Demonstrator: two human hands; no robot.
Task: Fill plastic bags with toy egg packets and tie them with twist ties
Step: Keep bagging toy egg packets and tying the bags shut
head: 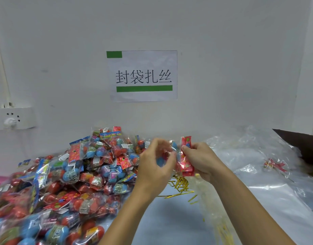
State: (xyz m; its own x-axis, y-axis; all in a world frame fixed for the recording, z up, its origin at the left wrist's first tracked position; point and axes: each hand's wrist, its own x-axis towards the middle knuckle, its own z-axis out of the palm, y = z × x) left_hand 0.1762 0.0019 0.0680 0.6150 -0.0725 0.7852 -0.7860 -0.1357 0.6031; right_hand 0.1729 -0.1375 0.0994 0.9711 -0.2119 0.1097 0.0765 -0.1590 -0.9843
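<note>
1. Forearms: both of mine reached up from the bottom edge toward the middle of the worktop [170, 218], which was pale blue.
2. Left hand [155, 161]: raised, fingers curled around the clear plastic bag [171, 156]; something blue showed inside, blurred.
3. Right hand [200, 160]: thumb and fingers pinched the red header card of a toy egg packet [186, 156], held upright just beside my left hand. Whether that packet was already inside the bag, I could not tell.
4. Heap of toy egg packets [72, 174]: red and blue eggs in clear wrappers, piled on the left of the worktop and back to the wall.
5. Gold twist ties [180, 184]: scattered loose on the worktop, below my hands.
6. Clear plastic bags [258, 165]: a flat stack to the right, with a small red and gold bundle [274, 165] lying on it.
7. Paper sign [143, 76]: fixed to the wall, green bars and black characters.
8. Socket strip [12, 118]: on the wall, far left.
9. Dark cardboard flap [300, 144]: at the right edge.
</note>
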